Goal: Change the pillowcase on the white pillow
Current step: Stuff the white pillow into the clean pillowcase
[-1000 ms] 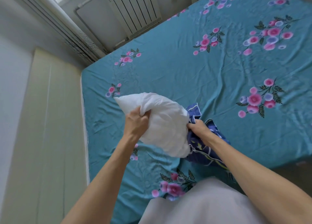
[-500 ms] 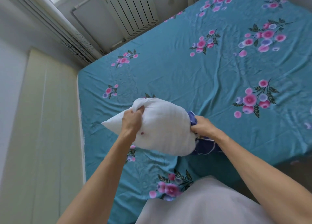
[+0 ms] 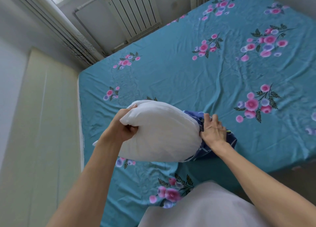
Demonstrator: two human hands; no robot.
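A person stands at the corner of a bed covered in a teal sheet printed with pink flowers (image 3: 179, 76). Held just above the sheet is a plump white fabric pillow (image 3: 162, 131), its long axis running left to right across the view. The left hand (image 3: 123, 129) grips the pillow's left end, fingers curled tightly into a bunched corner of the stuffing. At the opposite end, a dark blue patterned pillowcase (image 3: 201, 148) covers only the pillow's right tip, crumpled and trailing down onto the bed. The right hand (image 3: 212, 132) rests on this bunched cloth; its fingers look spread, and whether they pinch the fabric underneath cannot be told. The case lies directly right of the pillow, nearest the right hand, so it would likely slide off rightward, along the long axis.
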